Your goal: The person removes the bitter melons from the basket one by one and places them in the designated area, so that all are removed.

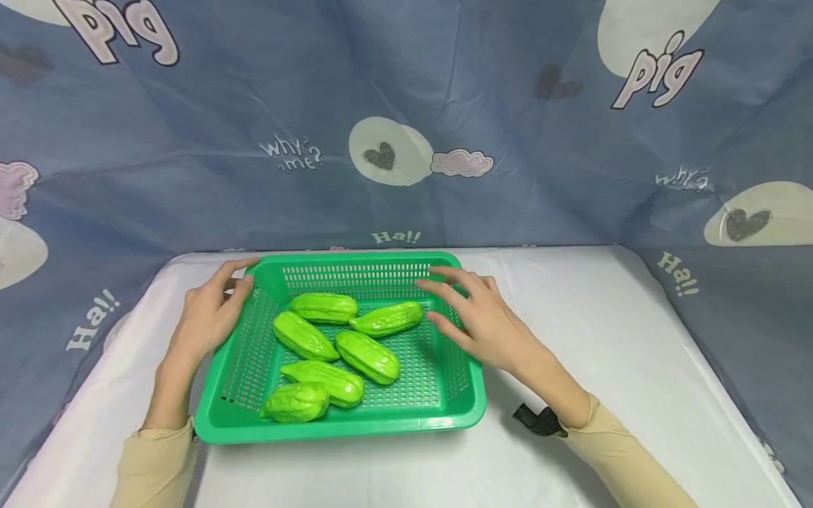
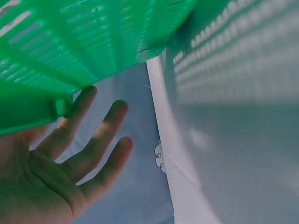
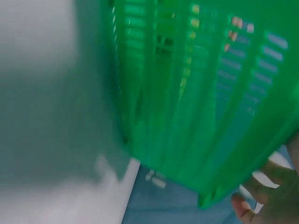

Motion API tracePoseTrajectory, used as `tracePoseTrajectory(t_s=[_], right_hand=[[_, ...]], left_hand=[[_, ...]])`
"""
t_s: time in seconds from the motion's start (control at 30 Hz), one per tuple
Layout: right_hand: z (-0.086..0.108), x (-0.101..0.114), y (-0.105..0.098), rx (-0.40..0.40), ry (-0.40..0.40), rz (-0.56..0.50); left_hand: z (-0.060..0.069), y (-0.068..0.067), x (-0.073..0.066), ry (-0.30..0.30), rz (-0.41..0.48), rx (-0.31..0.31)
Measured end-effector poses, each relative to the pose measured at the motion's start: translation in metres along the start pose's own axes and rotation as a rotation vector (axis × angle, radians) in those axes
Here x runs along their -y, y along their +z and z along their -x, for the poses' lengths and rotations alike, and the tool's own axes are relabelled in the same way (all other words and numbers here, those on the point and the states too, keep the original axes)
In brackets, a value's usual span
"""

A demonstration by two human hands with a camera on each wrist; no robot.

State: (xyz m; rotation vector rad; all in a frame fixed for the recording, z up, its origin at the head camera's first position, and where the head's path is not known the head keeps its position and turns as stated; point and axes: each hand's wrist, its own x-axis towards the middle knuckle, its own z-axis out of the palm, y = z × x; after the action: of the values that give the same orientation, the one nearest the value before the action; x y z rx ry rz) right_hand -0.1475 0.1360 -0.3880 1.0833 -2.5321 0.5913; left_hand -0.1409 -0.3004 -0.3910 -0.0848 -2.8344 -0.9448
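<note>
A green plastic basket (image 1: 343, 427) with slotted walls stands on the white table. Several bright green, glossy, ridged vegetable-like pieces (image 1: 367, 357) lie in it, mostly at its left and middle; their exact kind is unclear. At the basket's back left corner, my left hand (image 1: 212, 310) touches the rim with thumb and index finger. In the left wrist view the other fingers (image 2: 100, 128) are spread beside the outer wall. My right hand (image 1: 476, 310) is over the right rim, fingers apart and slightly bent over the basket's inside, holding nothing. The right wrist view shows the basket's outer wall (image 3: 187, 116), blurred.
A white cloth (image 1: 571, 317) covers the table. Behind and beside it hangs a blue printed curtain (image 1: 521, 197). A black strap end (image 1: 538, 420) sticks out from the right sleeve's cuff.
</note>
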Motion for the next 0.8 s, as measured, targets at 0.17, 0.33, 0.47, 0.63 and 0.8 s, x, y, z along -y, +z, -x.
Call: tracePoseTrajectory(t_s=[0.17, 0.33, 0.47, 0.63, 0.8], right_hand=[[-0.006, 0.019, 0.008, 0.066, -0.101, -0.006], [-0.012, 0.035, 0.015, 0.169, -0.147, -0.006], [-0.017, 0.043, 0.021, 0.251, -0.169, 0.001], [-0.023, 0.051, 0.026, 0.35, -0.189, 0.039], [-0.026, 0.057, 0.031, 0.443, -0.189, 0.037]], left_hand=[[-0.001, 0.004, -0.002, -0.033, 0.022, -0.008], [0.0, 0.007, -0.002, -0.047, 0.027, -0.014], [0.0, 0.008, -0.002, -0.05, 0.03, -0.001], [0.002, 0.005, -0.001, -0.052, 0.054, 0.021], [0.003, 0.004, 0.0, -0.051, 0.075, 0.018]])
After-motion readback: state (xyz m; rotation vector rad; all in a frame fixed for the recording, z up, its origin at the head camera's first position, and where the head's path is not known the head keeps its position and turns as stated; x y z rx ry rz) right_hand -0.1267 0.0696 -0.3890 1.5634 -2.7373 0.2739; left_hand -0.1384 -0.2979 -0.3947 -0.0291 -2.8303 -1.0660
